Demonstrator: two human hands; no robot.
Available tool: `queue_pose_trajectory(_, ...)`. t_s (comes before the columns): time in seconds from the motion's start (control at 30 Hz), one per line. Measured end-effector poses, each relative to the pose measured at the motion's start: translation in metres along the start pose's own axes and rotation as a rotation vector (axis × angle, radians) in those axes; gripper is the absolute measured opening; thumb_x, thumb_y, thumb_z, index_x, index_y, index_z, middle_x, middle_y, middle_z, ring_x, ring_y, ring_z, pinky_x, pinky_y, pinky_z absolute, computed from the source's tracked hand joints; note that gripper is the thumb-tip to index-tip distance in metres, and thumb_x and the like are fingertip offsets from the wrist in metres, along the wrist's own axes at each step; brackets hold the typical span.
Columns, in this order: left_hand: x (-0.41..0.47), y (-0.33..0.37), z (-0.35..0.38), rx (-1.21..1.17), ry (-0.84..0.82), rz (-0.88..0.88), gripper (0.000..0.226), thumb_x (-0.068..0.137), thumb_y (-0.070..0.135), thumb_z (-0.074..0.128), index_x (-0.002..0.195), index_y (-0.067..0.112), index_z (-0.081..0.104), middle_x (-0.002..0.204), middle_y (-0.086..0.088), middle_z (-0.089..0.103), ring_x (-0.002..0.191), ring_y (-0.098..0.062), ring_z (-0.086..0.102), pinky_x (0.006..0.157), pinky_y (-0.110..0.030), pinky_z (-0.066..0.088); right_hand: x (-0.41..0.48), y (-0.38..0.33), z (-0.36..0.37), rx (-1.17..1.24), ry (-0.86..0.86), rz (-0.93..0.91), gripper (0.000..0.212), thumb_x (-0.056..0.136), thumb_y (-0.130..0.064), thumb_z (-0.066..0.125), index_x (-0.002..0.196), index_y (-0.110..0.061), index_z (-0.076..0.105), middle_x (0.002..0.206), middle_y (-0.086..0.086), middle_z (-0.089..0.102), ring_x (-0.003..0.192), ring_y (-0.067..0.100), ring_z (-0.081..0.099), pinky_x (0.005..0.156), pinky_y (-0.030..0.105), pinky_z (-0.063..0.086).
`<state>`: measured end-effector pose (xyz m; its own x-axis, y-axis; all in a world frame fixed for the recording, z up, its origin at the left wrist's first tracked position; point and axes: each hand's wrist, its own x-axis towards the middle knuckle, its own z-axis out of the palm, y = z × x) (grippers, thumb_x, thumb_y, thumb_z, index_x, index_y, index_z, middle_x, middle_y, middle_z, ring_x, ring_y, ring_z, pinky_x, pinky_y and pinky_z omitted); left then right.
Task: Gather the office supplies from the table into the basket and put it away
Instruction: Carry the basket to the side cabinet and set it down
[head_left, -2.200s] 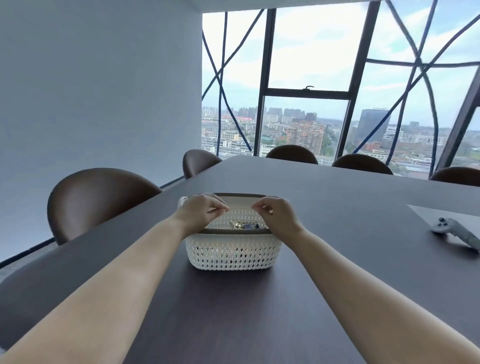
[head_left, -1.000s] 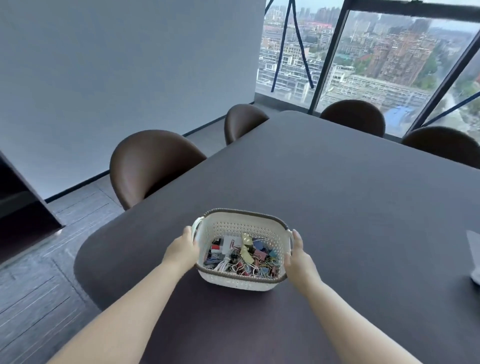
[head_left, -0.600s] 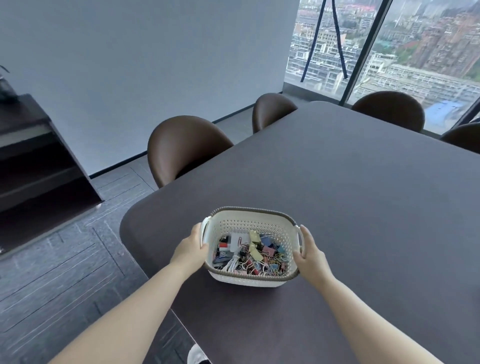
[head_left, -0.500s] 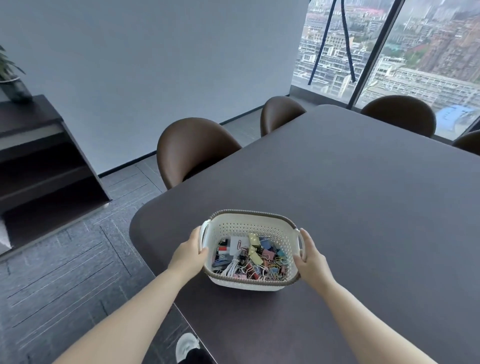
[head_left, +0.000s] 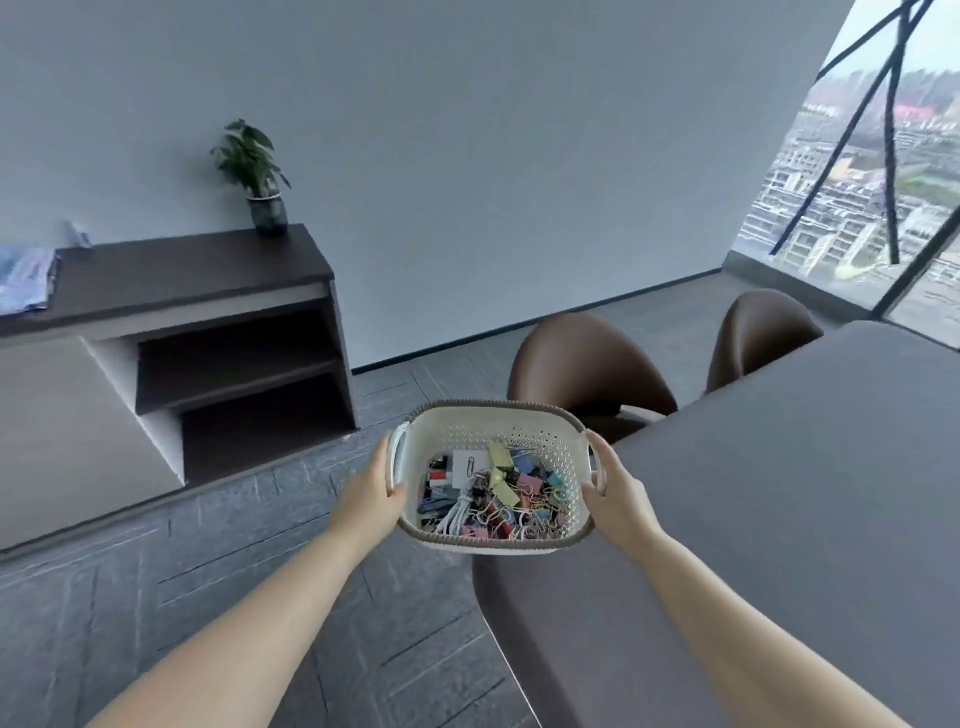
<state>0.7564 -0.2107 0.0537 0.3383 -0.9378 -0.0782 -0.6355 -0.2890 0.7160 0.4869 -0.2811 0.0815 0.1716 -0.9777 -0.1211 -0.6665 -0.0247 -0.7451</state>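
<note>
A white perforated basket (head_left: 535, 434) with a grey-brown rim hangs in the air past the left corner of the dark table (head_left: 779, 493). Inside it lies a heap of office supplies (head_left: 493, 496): coloured binder clips, paper clips, a white cable. My left hand (head_left: 371, 493) grips its left handle. Holding the right handle is my right hand (head_left: 615, 493). Both forearms reach in from the bottom of the view.
A dark sideboard (head_left: 197, 275) with open shelves (head_left: 234, 369) stands against the wall at left, a potted plant (head_left: 257, 174) and folded cloth (head_left: 26, 278) on top. Two brown chairs (head_left: 587, 364) line the table's left side. Grey floor lies between.
The basket has come up off the table and swung left past its corner, both hands still on the handles. My view has turned left, bringing the sideboard and plant into sight.
</note>
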Motion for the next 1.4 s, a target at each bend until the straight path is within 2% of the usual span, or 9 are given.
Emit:
queue_pose_trajectory(0.23,0.092,-0.088,-0.153,-0.002,0.172,-0.105,0.075,0.091,0.011,0.046,0.147,0.031,-0.001,0.068,-0.001,0.055,0.046,-0.012,0.042,0.045,-0.023,0.032,0.129,-0.160,0.127,0.014,-0.128,-0.173,0.060,0.093,-0.008,0.042,0.142,-0.039,0.024,0.080,-0.001,0.056,0.047,0.011,0.047,0.041,0.020,0.039)
queue_pose_trajectory(0.33,0.122,-0.122,-0.200,0.003,0.231,-0.163,0.075,0.091,0.011,0.044,0.146,0.033,-0.002,0.087,-0.005,0.062,0.047,-0.012,0.045,0.045,-0.024,0.035,0.175,-0.214,0.175,0.014,-0.202,-0.217,0.060,0.094,-0.006,0.041,0.142,-0.037,0.025,0.099,0.010,0.060,0.050,0.011,0.048,0.043,0.021,0.039)
queue_pose_trajectory(0.47,0.157,-0.159,-0.251,-0.006,0.294,-0.264,0.073,0.091,0.009,0.044,0.146,0.033,0.001,0.078,-0.001,0.057,0.050,-0.014,0.049,0.048,-0.027,0.040,0.232,-0.277,0.237,-0.012,-0.273,-0.298,0.057,0.094,-0.009,0.039,0.143,-0.035,0.025,0.096,0.008,0.060,0.051,0.013,0.051,0.043,0.023,0.041)
queue_pose_trajectory(0.63,0.224,-0.210,-0.312,-0.002,0.385,-0.369,0.073,0.092,0.009,0.044,0.146,0.034,0.003,0.062,-0.001,0.051,0.048,-0.015,0.049,0.048,-0.027,0.040,0.317,-0.349,0.321,-0.009,-0.366,-0.393,0.056,0.094,-0.011,0.038,0.142,-0.036,0.024,0.126,0.013,0.056,0.068,0.018,0.060,0.051,0.027,0.047)
queue_pose_trajectory(0.83,0.329,-0.252,-0.380,-0.012,0.469,-0.456,0.074,0.091,0.010,0.044,0.146,0.034,0.001,0.106,-0.013,0.061,0.067,-0.018,0.056,0.055,-0.027,0.041,0.427,-0.444,0.397,-0.003,-0.454,-0.482,0.054,0.096,-0.014,0.038,0.143,-0.035,0.022,0.130,0.011,0.055,0.086,0.018,0.056,0.057,0.020,0.046)
queue_pose_trajectory(0.97,0.389,-0.277,-0.412,-0.016,0.526,-0.486,0.074,0.092,0.008,0.043,0.146,0.033,0.000,0.111,-0.019,0.062,0.066,-0.017,0.055,0.055,-0.026,0.043,0.485,-0.498,0.436,-0.006,-0.490,-0.504,0.052,0.097,-0.017,0.039,0.142,-0.035,0.022,0.133,0.009,0.054,0.097,0.020,0.059,0.067,0.026,0.051)
queue_pose_trajectory(1.1,0.448,-0.307,-0.446,-0.013,0.545,-0.482,0.073,0.091,0.006,0.046,0.146,0.030,0.005,0.139,-0.011,0.047,0.108,-0.027,0.058,0.085,-0.037,0.050,0.535,-0.533,0.477,-0.007,-0.505,-0.494,0.053,0.095,-0.016,0.041,0.142,-0.036,0.023,0.131,0.008,0.055,0.098,0.023,0.061,0.077,0.034,0.056)
queue_pose_trajectory(1.27,0.543,-0.360,-0.484,0.019,0.488,-0.441,0.073,0.091,0.006,0.048,0.147,0.027,0.007,0.145,-0.007,0.038,0.122,-0.027,0.051,0.092,-0.040,0.050,0.603,-0.566,0.533,-0.011,-0.456,-0.422,0.055,0.095,-0.014,0.041,0.141,-0.037,0.023,0.132,0.009,0.054,0.082,0.014,0.054,0.065,0.030,0.055)
queue_pose_trajectory(1.4,0.628,-0.408,-0.517,0.018,0.421,-0.402,0.075,0.090,0.006,0.049,0.146,0.031,0.006,0.140,-0.011,0.044,0.113,-0.028,0.057,0.084,-0.037,0.054,0.660,-0.595,0.578,-0.035,-0.396,-0.351,0.056,0.094,-0.013,0.039,0.142,-0.037,0.022,0.137,0.011,0.050,0.096,0.025,0.058,0.069,0.033,0.055)
